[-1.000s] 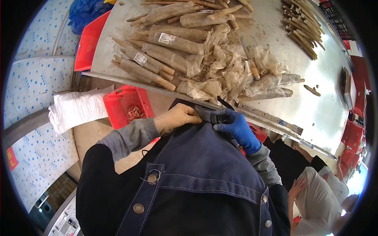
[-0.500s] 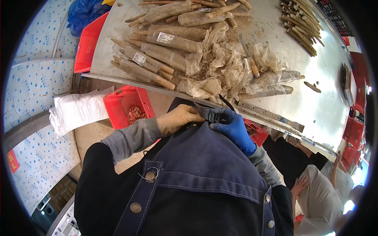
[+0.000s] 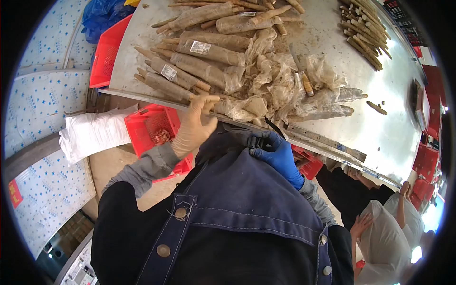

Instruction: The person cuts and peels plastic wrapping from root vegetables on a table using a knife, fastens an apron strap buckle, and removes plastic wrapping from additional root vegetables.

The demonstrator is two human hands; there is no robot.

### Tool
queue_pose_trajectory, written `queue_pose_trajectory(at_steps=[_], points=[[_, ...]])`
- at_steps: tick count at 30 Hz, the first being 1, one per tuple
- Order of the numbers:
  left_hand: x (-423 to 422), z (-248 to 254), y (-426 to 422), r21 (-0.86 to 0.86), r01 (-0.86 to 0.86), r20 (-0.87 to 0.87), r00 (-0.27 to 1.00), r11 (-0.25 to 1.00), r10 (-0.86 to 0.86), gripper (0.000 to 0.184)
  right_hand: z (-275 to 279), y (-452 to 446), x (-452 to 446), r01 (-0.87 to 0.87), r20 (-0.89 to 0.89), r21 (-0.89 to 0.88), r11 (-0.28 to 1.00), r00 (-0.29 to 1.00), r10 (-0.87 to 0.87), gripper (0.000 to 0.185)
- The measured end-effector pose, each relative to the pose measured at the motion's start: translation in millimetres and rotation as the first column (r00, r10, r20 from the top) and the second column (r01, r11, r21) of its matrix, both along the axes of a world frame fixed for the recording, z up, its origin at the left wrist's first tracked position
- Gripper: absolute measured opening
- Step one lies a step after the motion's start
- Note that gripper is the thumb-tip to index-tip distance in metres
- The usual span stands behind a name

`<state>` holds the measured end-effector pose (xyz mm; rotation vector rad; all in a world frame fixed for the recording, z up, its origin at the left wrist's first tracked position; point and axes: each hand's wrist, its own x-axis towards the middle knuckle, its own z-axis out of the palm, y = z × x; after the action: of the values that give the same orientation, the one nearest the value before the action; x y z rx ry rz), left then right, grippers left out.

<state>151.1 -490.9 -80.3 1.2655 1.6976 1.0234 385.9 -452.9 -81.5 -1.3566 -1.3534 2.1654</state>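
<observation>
My left hand [image 3: 195, 127], in a tan glove, is raised at the table's near edge, its thumb and fingers apart with nothing in them. Just beyond it lie brown roots in clear plastic bags [image 3: 204, 71], some with white labels. My right hand [image 3: 277, 156], in a blue glove, is closed on a black buckle [image 3: 256, 142] at the front of the dark blue apron [image 3: 256, 190]. A black strap [image 3: 274, 127] runs up beside that hand. Crumpled plastic bags [image 3: 275, 71] and a knife [image 3: 307, 84] with a banded handle lie on the table beyond.
The metal table [image 3: 380, 123] carries a pile of bare roots [image 3: 363, 31] at the far right. Below its left side stands a red crate [image 3: 152, 128] with scraps inside, near a white sack [image 3: 97, 134]. Another person's hand [image 3: 362, 225] is at the lower right.
My left hand has let go at the apron front and moved up and left, its fingers spreading. The right hand stays at the buckle.
</observation>
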Motion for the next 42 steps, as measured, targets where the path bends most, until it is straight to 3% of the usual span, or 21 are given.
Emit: queue_pose_trajectory(at_steps=[1, 3, 4, 5, 6, 11, 13, 14, 16, 21, 23, 27, 29, 32, 33, 35, 36, 38, 40, 42], points=[[-9, 10, 9, 0.094, 0.165, -0.212, 0.967, 0.982, -0.142, 0.031, 0, 0, -1, 0.027, -0.026, -0.013, 1.0, 0.999, -0.028, 0.041], [-5, 21, 26, 0.166, 0.513, -0.36, 0.827, 0.842, -0.433, 0.032, 1, 1, -2, 0.045, -0.053, -0.026, 0.999, 0.998, -0.046, 0.042], [1, 13, 26, 0.169, 0.547, -0.319, 0.817, 0.82, -0.48, 0.031, 3, 3, -4, 0.041, -0.064, -0.016, 0.999, 0.997, -0.042, 0.041], [1, 8, 24, -0.102, 0.558, -0.052, 0.823, 0.823, -0.565, 0.029, 4, 5, -5, 0.039, -0.075, -0.007, 0.999, 0.996, -0.04, 0.041], [4, 10, 24, -0.354, 0.591, 0.229, 0.806, 0.725, -0.546, 0.027, 2, 5, -5, 0.038, -0.076, -0.008, 0.999, 0.996, -0.039, 0.041], [6, 18, 36, -0.511, 0.568, 0.193, 0.807, 0.645, -0.558, 0.028, 5, 9, -5, 0.003, -0.063, -0.03, 1.0, 0.998, -0.005, 0.041], [9, 15, 39, -0.572, 0.655, 0.38, 0.745, 0.494, -0.548, 0.03, 2, 13, -5, -0.072, -0.058, 0.04, 0.997, 0.996, 0.074, 0.041], [7, 13, 41, -0.572, 0.655, 0.38, 0.745, 0.494, -0.548, 0.03, 0, 16, -6, -0.142, -0.049, 0.112, 0.984, 0.988, 0.148, 0.041], [5, 12, 45, -0.587, 0.669, 0.628, 0.732, 0.457, -0.265, 0.029, 14, 26, -14, -0.231, -0.033, 0.136, 0.963, 0.971, 0.237, 0.041], [5, 17, 44, -0.583, 0.654, 0.654, 0.73, 0.482, -0.198, 0.026, 18, 46, -25, -0.445, 0.064, 0.066, 0.893, 0.895, 0.441, 0.04], [3, 26, 46, -0.581, 0.642, 0.548, 0.763, 0.5, -0.343, 0.028, 23, 48, -26, -0.493, 0.15, 0.342, 0.8, 0.869, 0.472, 0.041], [-9, 34, 48, -0.604, 0.641, 0.538, 0.766, 0.473, -0.351, 0.031, 33, 49, -31, -0.484, 0.143, 0.411, 0.773, 0.871, 0.469, 0.039], [-15, 53, 55, -0.518, 0.683, 0.549, 0.727, 0.515, -0.412, 0.032, 41, 49, -34, -0.434, 0.137, 0.494, 0.753, 0.895, 0.425, 0.038], [-19, 70, 64, -0.482, 0.699, 0.506, 0.715, 0.528, -0.483, 0.032, 58, 52, -34, -0.365, 0.069, 0.482, 0.797, 0.922, 0.381, 0.036], [-18, 64, 67, -0.457, 0.693, 0.559, 0.711, 0.557, -0.426, 0.03, 52, 52, -33, -0.367, 0.072, 0.481, 0.796, 0.922, 0.381, 0.036], [-11, 36, 65, -0.465, 0.643, 0.607, 0.732, 0.609, -0.309, 0.027, 27, 53, -32, -0.284, 0.101, 0.376, 0.882, 0.959, 0.265, 0.03], [-5, 7, 58, -0.483, 0.608, 0.597, 0.755, 0.63, -0.271, 0.027, 17, 57, -29, -0.245, 0.074, 0.084, 0.966, 0.968, 0.24, 0.028], [10, -13, 50, -0.512, 0.518, 0.526, 0.82, 0.686, -0.226, 0.027, -1, 64, -20, -0.217, 0.065, 0.044, 0.975, 0.975, 0.214, 0.028], [18, -20, 49, -0.231, 0.446, 0.41, 0.85, 0.865, -0.329, 0.029, -4, 74, -16, -0.303, 0.036, 0.005, 0.953, 0.953, 0.302, 0.031], [11, -11, 61, -0.324, 0.445, 0.347, 0.877, 0.835, -0.333, 0.032, -12, 74, -15, -0.269, -0.036, -0.044, 0.962, 0.963, 0.267, 0.031]])
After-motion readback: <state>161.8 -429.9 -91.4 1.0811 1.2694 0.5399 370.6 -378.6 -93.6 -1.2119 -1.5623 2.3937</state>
